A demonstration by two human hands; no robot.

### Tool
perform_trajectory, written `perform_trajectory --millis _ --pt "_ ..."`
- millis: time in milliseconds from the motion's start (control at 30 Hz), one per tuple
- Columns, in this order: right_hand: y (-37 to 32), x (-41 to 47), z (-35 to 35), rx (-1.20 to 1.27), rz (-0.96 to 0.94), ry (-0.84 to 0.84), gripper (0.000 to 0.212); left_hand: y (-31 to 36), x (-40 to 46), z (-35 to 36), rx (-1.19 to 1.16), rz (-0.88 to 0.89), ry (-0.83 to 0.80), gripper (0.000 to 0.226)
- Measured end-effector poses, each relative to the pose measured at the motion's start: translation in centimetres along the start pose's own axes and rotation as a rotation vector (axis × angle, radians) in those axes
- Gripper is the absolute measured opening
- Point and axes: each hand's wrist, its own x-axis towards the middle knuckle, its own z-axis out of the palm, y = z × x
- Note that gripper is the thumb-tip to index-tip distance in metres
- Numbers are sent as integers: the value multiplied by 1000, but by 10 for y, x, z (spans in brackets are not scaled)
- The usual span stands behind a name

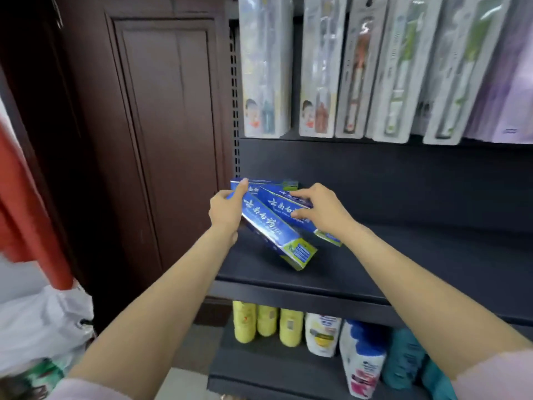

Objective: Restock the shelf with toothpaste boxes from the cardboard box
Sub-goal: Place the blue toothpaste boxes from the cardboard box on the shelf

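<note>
Blue toothpaste boxes with white lettering and green ends lie at the left end of a dark shelf (403,255). My left hand (226,212) grips the nearest box (277,235), which tilts with its green end pointing toward me over the shelf. My right hand (320,207) holds a second box (291,204) just behind it, thumb below and fingers on its top edge. A third box (268,182) lies flat behind both, at the shelf's back left. The cardboard box is out of view.
Toothbrush packs (265,67) hang in a row above the shelf. Yellow bottles (268,321) and shampoo bottles (362,362) stand on the lower shelf. A dark wooden door (161,140) is on the left, with white bags (43,327) on the floor.
</note>
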Motion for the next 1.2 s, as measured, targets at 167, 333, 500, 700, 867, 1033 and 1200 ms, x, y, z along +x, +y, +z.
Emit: perform_trajectory --millis 167,333,500,700,867,1033,1200 --pt "-20 63 47 -259 -14 -81 51 -5 61 -39 -28 13 43 37" --pt "-24 99 79 -358 -117 26 48 -16 101 -52 -72 -30 25 41" --pt "-9 118 102 -543 -144 -63 50 -26 118 -53 -60 -65 -3 39" --pt "-2 120 102 -270 13 -169 44 -30 127 -46 -112 -81 -34 39" --pt "-24 101 77 302 126 -308 39 -29 125 -31 -225 -136 -19 38" --pt "-14 104 61 132 74 -147 43 -21 122 -16 -271 -58 -127 32" --pt "2 111 52 -266 56 43 47 -21 129 -18 209 197 -233 54"
